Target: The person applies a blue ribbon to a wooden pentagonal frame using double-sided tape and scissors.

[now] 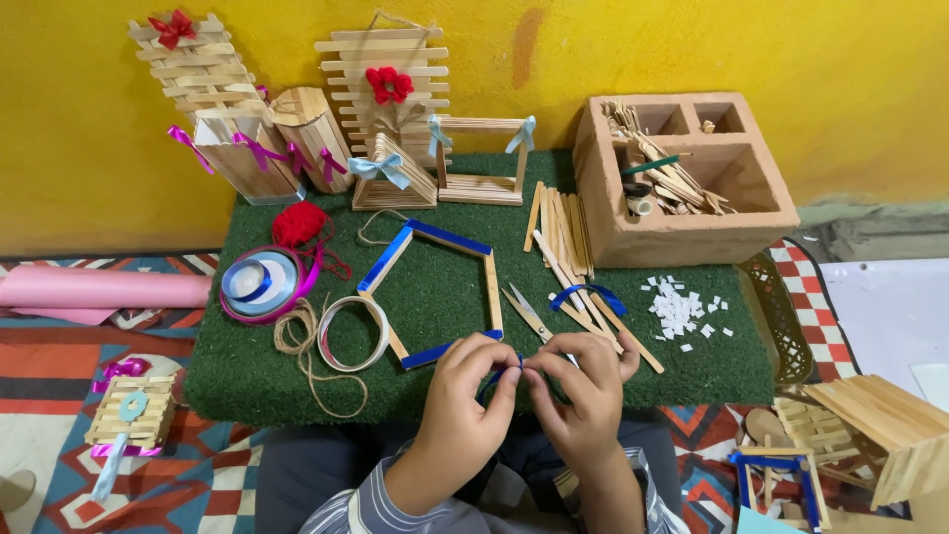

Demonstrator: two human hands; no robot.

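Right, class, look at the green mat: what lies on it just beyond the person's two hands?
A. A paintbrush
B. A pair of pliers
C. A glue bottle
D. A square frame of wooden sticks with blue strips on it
D: a square stick frame with blue strips lies flat on the green mat, just beyond the left hand and right hand, which pinch a blue ribbon between them.

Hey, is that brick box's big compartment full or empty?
Partly full: the brick box holds a loose pile of wooden sticks in its big compartment.
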